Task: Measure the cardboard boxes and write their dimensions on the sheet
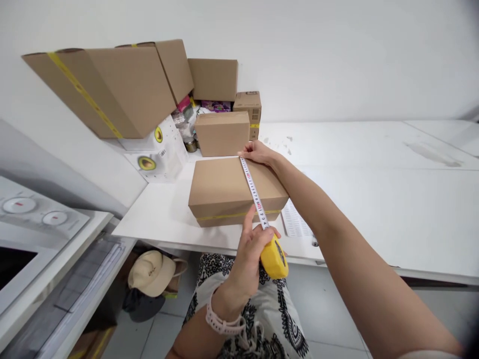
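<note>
A closed cardboard box (224,187) with yellow tape lies on the white table (374,199) near its front edge. A white measuring tape blade (253,192) runs across the box's top from the far edge to the near edge. My left hand (250,254) grips the yellow tape measure case (275,258) just in front of the box, index finger raised against the box's front face. My right hand (258,152) pinches the tape's end down at the box's far edge.
More cardboard boxes (222,132) are stacked at the table's back left, with a large taped one (108,89) up on white avocado-print packages (160,154). A printed sheet (295,224) lies beside the box. A white appliance (33,234) stands left; a beige cap (151,271) sits below.
</note>
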`<act>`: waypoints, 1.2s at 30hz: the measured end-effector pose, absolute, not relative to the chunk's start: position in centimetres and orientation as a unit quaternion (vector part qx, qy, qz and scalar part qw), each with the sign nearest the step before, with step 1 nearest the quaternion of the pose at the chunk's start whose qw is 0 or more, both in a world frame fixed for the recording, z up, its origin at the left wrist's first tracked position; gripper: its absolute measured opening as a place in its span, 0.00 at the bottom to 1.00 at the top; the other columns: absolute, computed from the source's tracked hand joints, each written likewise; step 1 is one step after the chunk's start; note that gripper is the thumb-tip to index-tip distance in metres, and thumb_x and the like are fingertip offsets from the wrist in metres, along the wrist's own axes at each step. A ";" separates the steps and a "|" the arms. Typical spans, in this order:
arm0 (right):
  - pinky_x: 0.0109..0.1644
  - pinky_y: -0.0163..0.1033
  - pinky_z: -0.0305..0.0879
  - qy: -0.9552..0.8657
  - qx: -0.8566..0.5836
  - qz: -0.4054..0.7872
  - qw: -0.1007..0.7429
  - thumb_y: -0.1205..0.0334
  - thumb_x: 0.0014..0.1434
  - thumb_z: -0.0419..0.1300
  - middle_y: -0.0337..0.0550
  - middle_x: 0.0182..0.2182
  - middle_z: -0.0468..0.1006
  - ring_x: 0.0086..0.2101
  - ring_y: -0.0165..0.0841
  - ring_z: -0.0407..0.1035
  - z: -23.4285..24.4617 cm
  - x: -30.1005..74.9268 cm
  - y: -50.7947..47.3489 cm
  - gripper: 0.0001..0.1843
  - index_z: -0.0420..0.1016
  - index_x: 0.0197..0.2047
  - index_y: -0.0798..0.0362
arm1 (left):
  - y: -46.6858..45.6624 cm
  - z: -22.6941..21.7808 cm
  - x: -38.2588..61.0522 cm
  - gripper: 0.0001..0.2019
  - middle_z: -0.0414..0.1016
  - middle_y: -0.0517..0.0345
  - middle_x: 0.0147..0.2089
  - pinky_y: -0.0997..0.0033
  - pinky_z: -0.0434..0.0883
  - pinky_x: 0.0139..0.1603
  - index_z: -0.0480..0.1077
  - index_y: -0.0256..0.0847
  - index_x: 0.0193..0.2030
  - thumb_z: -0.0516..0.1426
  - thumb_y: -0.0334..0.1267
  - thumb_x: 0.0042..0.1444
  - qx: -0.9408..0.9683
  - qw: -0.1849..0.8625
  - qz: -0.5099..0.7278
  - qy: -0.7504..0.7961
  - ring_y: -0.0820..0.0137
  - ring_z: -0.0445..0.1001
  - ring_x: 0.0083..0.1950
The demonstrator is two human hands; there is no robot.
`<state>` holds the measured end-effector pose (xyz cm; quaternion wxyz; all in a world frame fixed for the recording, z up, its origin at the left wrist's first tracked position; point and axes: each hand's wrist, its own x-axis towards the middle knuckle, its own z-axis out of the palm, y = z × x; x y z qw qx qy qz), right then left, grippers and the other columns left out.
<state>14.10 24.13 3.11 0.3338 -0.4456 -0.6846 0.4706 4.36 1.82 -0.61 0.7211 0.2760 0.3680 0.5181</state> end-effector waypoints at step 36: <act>0.38 0.37 0.60 -0.693 -0.461 0.457 0.315 0.61 0.58 0.68 0.35 0.25 0.73 0.32 0.30 0.64 2.1 13.9 27.5 0.12 0.67 0.36 0.52 | 1.3 -0.4 3.5 0.35 0.69 0.61 0.37 0.75 0.71 0.24 0.59 0.47 0.69 0.61 0.46 0.55 0.220 0.700 0.539 0.412 0.76 0.69 0.24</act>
